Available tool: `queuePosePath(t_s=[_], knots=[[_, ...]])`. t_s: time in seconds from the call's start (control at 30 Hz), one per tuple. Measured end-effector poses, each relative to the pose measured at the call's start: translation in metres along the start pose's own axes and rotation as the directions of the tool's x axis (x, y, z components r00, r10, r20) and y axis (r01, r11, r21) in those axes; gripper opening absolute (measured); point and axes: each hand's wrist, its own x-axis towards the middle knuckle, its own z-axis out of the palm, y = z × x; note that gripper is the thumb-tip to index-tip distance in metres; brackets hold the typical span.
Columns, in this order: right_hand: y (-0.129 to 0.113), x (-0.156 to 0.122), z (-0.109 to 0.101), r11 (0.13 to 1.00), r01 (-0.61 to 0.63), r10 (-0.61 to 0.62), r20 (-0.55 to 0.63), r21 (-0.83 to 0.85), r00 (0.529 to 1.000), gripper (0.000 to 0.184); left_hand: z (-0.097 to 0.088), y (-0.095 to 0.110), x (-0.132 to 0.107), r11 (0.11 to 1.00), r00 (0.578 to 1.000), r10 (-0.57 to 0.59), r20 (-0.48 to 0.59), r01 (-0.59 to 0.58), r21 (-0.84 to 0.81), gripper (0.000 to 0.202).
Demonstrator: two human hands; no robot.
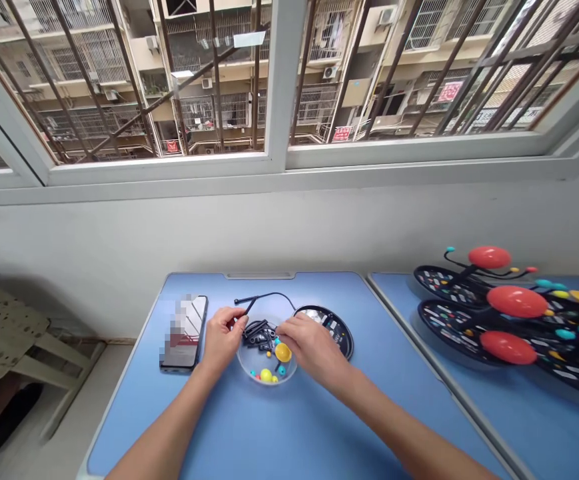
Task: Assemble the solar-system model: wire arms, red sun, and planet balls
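A clear round bowl (246, 361) stands between my hands on the blue table. In it lie several short black tube-like parts (258, 333), small coloured balls (266, 375) and a yellow cup-shaped piece (283, 353). My left hand (223, 335) is closed at the bowl's left rim, pinching a slim black rod (250, 306). Over the right side of the bowl, my right hand (310, 339) has its fingers pressed together; what they hold is hidden. A thin curved black rod (272, 294) lies behind the bowl. Partly covered by my right hand is a round black printed disc (340, 331).
A phone (188, 333) lies at the table's left side. On the adjoining table at right stand several black disc models with red domes (516, 301) and coloured balls on arms. A white wall and barred window (279, 163) rise behind; a patterned stool (6, 333) is at left.
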Motion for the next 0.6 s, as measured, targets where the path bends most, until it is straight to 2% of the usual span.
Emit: queuePosePath(t_s=[0.1, 0.2, 0.37, 0.5, 0.6], knots=[[-0.006, 0.025, 0.011, 0.992, 0.035, -0.032, 0.030, -0.122, 0.999, 0.022, -0.002, 0.002, 0.000, 0.999, 1.000, -0.008, 0.001, 0.008, -0.042, 0.016], [-0.011, 0.037, 0.021, 0.977, 0.053, -0.046, 0.040, -0.209, 0.998, 0.018, -0.005, 0.006, 0.000, 0.990, 0.998, -0.053, 0.040, 0.057, -0.127, 0.016], [-0.013, 0.035, 0.028, 0.960, 0.076, -0.064, 0.054, -0.268, 0.996, 0.017, -0.010, 0.010, 0.000, 0.920, 0.979, -0.155, 0.131, 0.192, -0.342, 0.021], [-0.015, 0.031, 0.032, 0.963, 0.096, -0.079, 0.075, -0.250, 0.994, 0.012, -0.009, 0.013, -0.003, 0.887, 0.971, -0.171, 0.167, 0.226, -0.402, 0.020], [-0.017, 0.029, 0.034, 0.973, 0.096, -0.079, 0.085, -0.208, 0.993, 0.017, -0.006, 0.014, -0.005, 0.867, 0.967, -0.177, 0.181, 0.241, -0.437, 0.017]])
